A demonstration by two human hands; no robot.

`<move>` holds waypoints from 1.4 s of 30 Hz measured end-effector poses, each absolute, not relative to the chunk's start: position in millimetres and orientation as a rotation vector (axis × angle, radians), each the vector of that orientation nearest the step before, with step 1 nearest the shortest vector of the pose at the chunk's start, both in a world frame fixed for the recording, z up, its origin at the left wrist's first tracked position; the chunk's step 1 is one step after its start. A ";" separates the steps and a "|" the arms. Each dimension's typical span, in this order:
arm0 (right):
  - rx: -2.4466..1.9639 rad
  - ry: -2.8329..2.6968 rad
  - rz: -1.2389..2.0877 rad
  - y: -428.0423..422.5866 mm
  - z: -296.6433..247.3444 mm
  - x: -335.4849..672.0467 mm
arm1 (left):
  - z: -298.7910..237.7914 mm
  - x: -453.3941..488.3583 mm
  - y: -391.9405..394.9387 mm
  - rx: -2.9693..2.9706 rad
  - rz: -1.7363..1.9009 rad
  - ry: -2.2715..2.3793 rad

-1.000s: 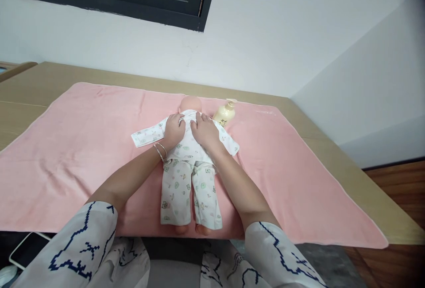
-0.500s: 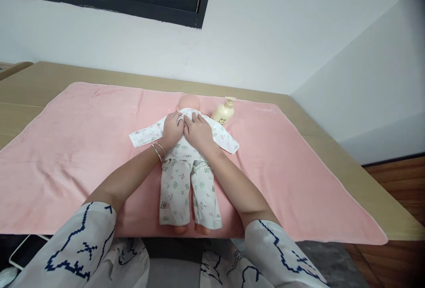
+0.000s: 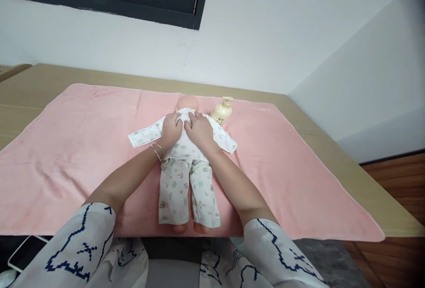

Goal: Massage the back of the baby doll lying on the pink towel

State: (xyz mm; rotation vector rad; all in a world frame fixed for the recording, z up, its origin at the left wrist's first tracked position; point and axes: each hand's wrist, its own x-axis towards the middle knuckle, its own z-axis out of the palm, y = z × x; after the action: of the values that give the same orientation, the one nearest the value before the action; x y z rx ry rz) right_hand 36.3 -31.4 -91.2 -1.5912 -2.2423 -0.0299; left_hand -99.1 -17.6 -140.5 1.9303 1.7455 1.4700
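Observation:
A baby doll (image 3: 186, 146) in a white printed top and trousers lies stretched out, its bald head towards the wall and its feet towards me. Both long sleeves spread out to the sides. My left hand (image 3: 171, 129) rests on the left half of the doll's upper body, fingers laid over the cloth. Beside it, my right hand (image 3: 200, 130) lies on the right half with its fingers stretched towards the shoulder. A narrow gap separates my two thumbs. Neither hand grips anything that I can see.
Under the doll a pink blanket (image 3: 279, 168) covers much of the wooden table (image 3: 318, 142). A cream pump bottle (image 3: 222, 111) lies tilted near the doll's head. A phone-like device (image 3: 26, 252) shows below the table's near edge at the left.
My right hand's fingers have shifted slightly outward and spread, widening the gap between my hands. The doll and the bottle keep their places on the blanket.

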 end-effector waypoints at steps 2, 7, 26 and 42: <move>-1.671 -2.238 -0.087 -42.4 -87.2 30.2 | -140.3 -99.4 -18.1 1.927 1.479 1.737; -1.658 -2.349 -0.182 -66.3 -82.3 18.2 | -141.5 -100.7 -17.6 1.916 1.492 1.739; -1.557 -2.419 0.031 -33.3 -72.7 49.9 | -124.3 -80.6 -46.7 2.153 1.122 2.063; -1.663 -2.391 0.098 -43.3 -70.6 42.3 | -127.6 -93.5 -24.7 2.292 1.047 1.917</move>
State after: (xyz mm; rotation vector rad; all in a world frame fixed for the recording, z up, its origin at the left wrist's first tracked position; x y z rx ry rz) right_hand 42.3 -43.3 -70.6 -1.6628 -2.3915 0.0975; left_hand -93.5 -24.7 -127.6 2.2919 1.9170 1.0472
